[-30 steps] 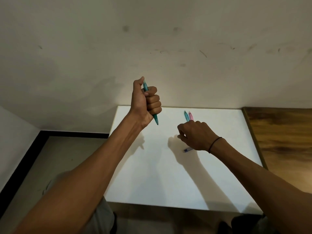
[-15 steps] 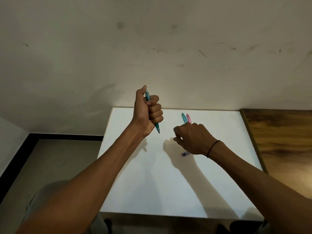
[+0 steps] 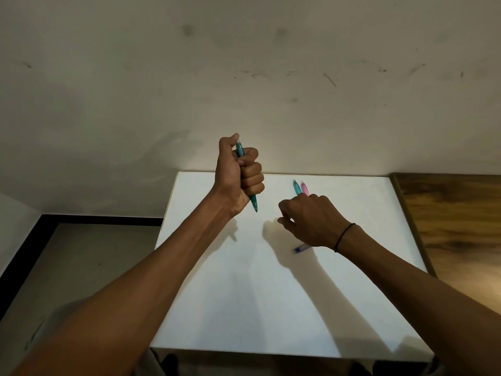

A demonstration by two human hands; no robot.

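Your left forearm [image 3: 151, 275] and right forearm [image 3: 412, 283] are both bare from the bottom edge of the view up to the wrists, lean, with tendons showing along them. Just behind your right hand [image 3: 309, 221] you wear one thin dark cord band [image 3: 344, 237], plain and round like a hair tie, snug on the wrist. Under the left forearm a patch of light grey cloth [image 3: 62, 318] covers your lap; whether it is trousers or shorts cannot be told.

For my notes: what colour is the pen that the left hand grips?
Teal, a blue-green pen in the left hand; the head view shows it.
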